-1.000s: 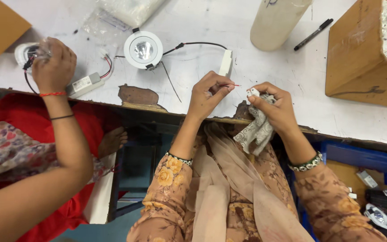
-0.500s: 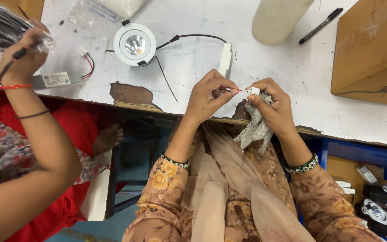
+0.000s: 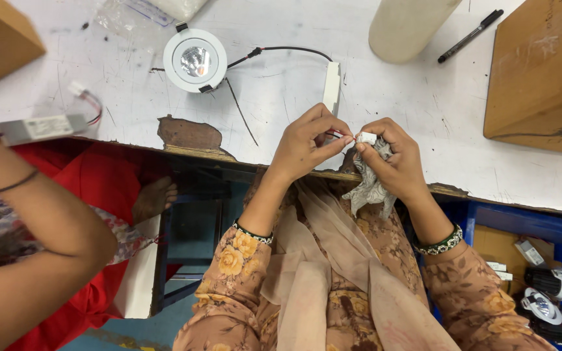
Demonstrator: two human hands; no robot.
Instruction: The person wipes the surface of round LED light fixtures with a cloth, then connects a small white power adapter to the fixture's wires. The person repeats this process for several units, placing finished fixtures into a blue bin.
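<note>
Cardboard box (image 3: 541, 71) — cropped at edge

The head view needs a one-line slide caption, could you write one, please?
Left hand pinches red wires at a white connector held in the right hand.

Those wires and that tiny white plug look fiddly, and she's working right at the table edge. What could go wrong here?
The white plug is pinched only by the right hand fingertips, beyond the table edge, so it might slip and drop to the floor. The left hand holds thin wires; a hard pull could bend them. The cloth bunched in the right hand may get in the way.
</note>
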